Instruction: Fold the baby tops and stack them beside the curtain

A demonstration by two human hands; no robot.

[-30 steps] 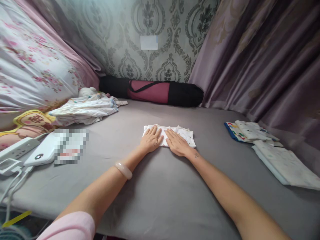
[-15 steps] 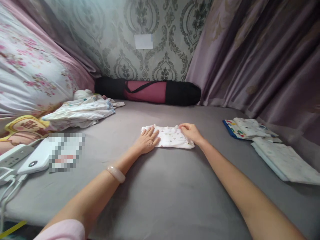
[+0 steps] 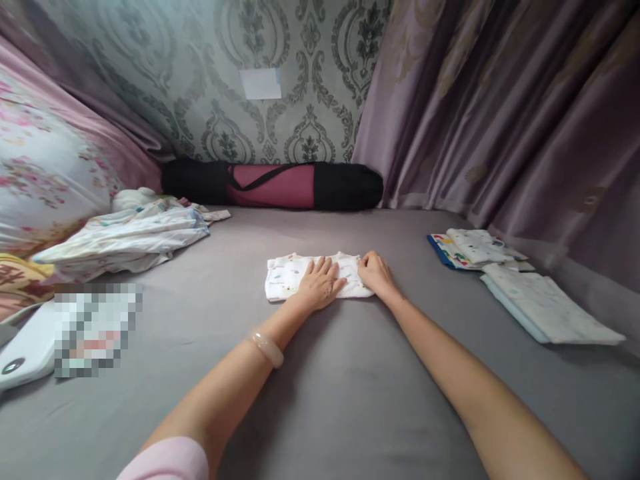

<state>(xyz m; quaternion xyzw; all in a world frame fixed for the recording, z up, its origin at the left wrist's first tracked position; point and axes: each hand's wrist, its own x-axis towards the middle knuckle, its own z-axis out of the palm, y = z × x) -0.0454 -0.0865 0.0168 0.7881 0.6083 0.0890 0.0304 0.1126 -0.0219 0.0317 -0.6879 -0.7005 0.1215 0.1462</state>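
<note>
A folded white baby garment [image 3: 283,280] with a small scattered print lies on the grey bed sheet in front of me. My left hand [image 3: 321,285] rests flat on its middle, fingers spread, covering part of the print. At the garment's right end, my right hand [image 3: 377,273] has its fingers curled in a pinch on the edge of the cloth. The fingertips of that hand are partly hidden.
To the right lie folded printed clothes [image 3: 480,248] and a folded pale cloth [image 3: 553,305]. Loose clothes [image 3: 135,233] are heaped at left, near a white power bank [image 3: 27,347]. A black and maroon long bag [image 3: 273,185] lies along the wall.
My left hand has slid from the garment's left end to its middle, still flat. My right hand stays at the right end, its fingers now more curled. The view has swung slightly right.
</note>
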